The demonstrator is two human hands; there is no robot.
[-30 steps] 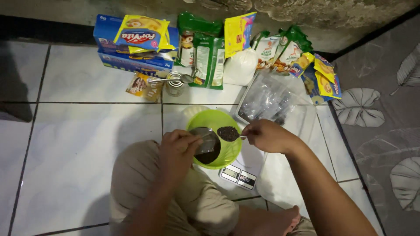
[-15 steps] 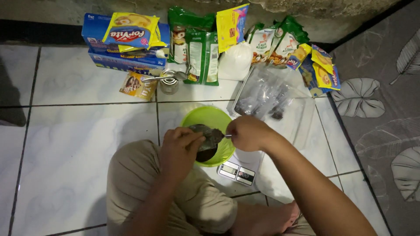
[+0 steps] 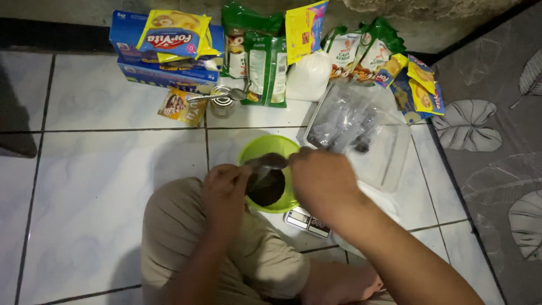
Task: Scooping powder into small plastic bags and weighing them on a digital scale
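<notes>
**Spooning dark powder over a green bowl on the scale**

Near the centre of the frame a green bowl (image 3: 265, 148) sits on a small kitchen scale (image 3: 307, 221), with a heap of dark brown powder (image 3: 266, 189) inside it. The left hand (image 3: 226, 195) is closed around a small clear packet (image 3: 255, 176), tilted over the bowl. The right hand (image 3: 322, 181) is closed on a spoon (image 3: 270, 162) whose bowl carries dark powder just above the rim. The two hands are close together, almost touching over the bowl.

To do this well, I would keep the spoon low and inside the rim so nothing spills onto the white tiles (image 3: 113, 169), add little by little, and keep the wrists from pressing on the bowl, which would upset the reading. The right forearm hides part of the scale's display; shifting it aside would help.

Along the top of the frame stand bags, a blue box (image 3: 164, 70) and a small tin (image 3: 222, 104).
</notes>
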